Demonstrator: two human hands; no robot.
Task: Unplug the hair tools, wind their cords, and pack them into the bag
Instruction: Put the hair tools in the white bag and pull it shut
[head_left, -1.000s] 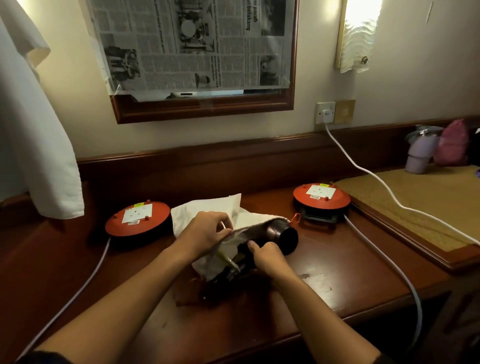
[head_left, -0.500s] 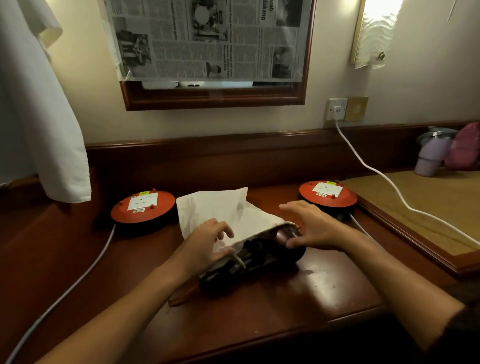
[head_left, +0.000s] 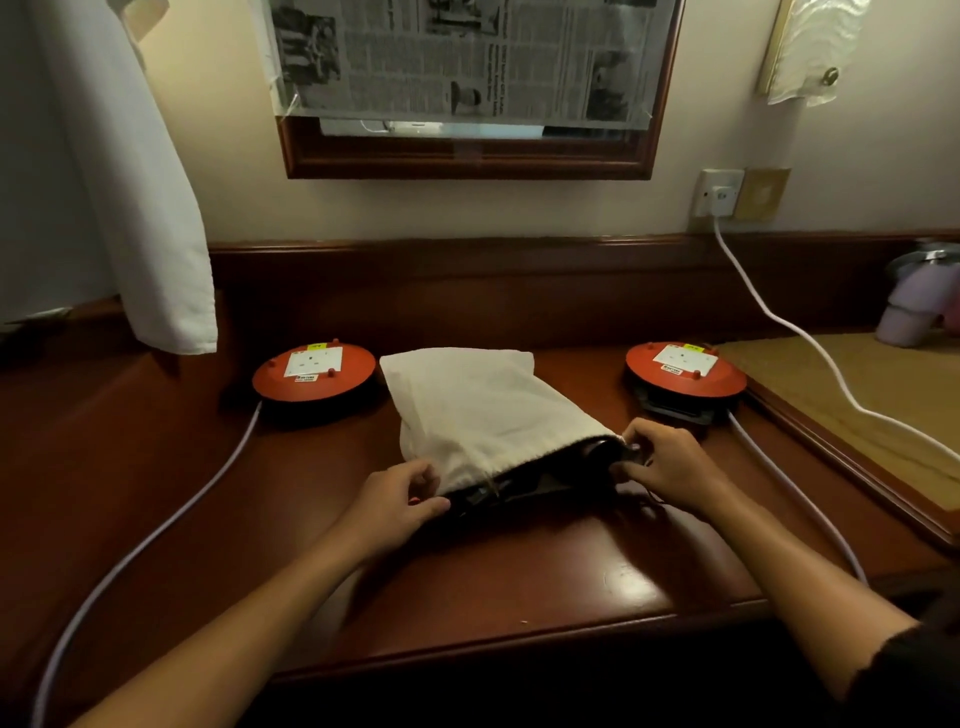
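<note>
The white cloth bag (head_left: 483, 415) lay flat on the dark wooden desk (head_left: 545, 577), its closed end toward the wall and its open mouth toward me. Black hair tools (head_left: 524, 486) showed in the mouth, mostly covered by the cloth; I could not tell how many there were or how their cords lay.

My left hand (head_left: 395, 501) was at the left end of the mouth, fingers curled and pinching the bag's edge against the black plastic there. My right hand (head_left: 662, 462) was at the right end, fingers bent narrow around the rim and a dark part of a tool poking out; whether I gripped the cloth, the tool or both I could not tell.

On the far left of the bag sat a round orange extension reel (head_left: 313, 371) with a white socket plate on top, its pale cable (head_left: 156, 525) running off toward the near left corner. A second orange reel (head_left: 685, 370) sat far right of the bag, well apart from it, and its cable (head_left: 795, 499) ran down past my right forearm.

Another white cable (head_left: 810, 338) hung from the wall socket (head_left: 719, 193) and crossed the tan mat (head_left: 852, 410) on the right. A white towel (head_left: 130, 171) hung at the far left, and a newspaper-covered mirror (head_left: 467, 88) was on the wall above.
</note>
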